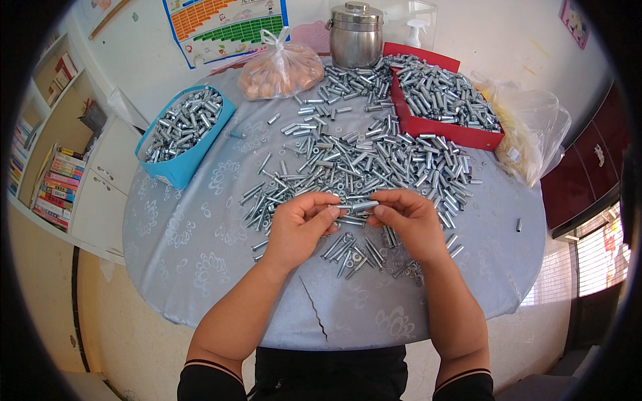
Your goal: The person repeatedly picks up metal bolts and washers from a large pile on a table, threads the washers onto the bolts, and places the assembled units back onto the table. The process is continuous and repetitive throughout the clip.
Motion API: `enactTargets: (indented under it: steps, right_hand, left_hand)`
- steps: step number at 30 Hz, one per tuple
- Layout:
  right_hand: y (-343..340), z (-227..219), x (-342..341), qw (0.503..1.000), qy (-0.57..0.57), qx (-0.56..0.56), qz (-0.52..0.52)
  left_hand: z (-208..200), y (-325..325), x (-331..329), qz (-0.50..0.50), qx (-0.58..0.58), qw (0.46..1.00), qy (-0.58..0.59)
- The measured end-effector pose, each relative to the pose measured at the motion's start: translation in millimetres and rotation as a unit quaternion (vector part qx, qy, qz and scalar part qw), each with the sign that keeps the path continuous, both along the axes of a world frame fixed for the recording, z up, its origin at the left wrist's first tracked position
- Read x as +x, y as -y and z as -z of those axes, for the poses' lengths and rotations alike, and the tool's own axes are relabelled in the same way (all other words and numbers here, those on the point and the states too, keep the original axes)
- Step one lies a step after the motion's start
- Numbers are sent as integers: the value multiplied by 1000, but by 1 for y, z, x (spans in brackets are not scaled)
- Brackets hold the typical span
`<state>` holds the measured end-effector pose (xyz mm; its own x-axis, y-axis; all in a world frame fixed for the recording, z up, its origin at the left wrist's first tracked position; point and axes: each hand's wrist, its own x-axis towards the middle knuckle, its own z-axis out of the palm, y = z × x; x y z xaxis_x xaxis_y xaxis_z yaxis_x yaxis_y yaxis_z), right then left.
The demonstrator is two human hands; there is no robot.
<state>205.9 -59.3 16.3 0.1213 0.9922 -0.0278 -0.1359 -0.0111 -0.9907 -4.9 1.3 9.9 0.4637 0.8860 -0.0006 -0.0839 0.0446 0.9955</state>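
Note:
Over the near side of a pile of metal parts, my left hand (304, 226) and my right hand (413, 224) face each other with fingertips pinched. Between them lies a silvery metal sleeve (364, 206), its right end in my right fingers. A thin bolt (343, 206) runs from its left side into my left fingers. How far the bolt sits inside the sleeve, I cannot tell. Loose bolts (343, 250) with small washers or nuts are scattered just below my hands. Behind them spreads a heap of metal sleeves (428, 164), mixed with bolts on the left.
A blue container (179, 175) of metal parts stands left, a red box (461, 138) of sleeves back right. Behind are a tied bag of eggs (281, 73), a steel pot (357, 37) and a clear plastic bag (535, 130). A grey cloth covers the round table (180, 267).

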Motion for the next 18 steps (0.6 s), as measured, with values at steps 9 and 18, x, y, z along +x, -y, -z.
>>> enactTargets:
  steps: [9, 18]
  right_hand:
    - [2, 2, -2, 997, 82, 8, 13]
    - [3, 1, -6, 996, 83, 16, 14]
  left_hand:
    - [5, 4, 3, 70, 27, 997, -28]
    - [9, 3, 2, 75, 71, 994, -28]
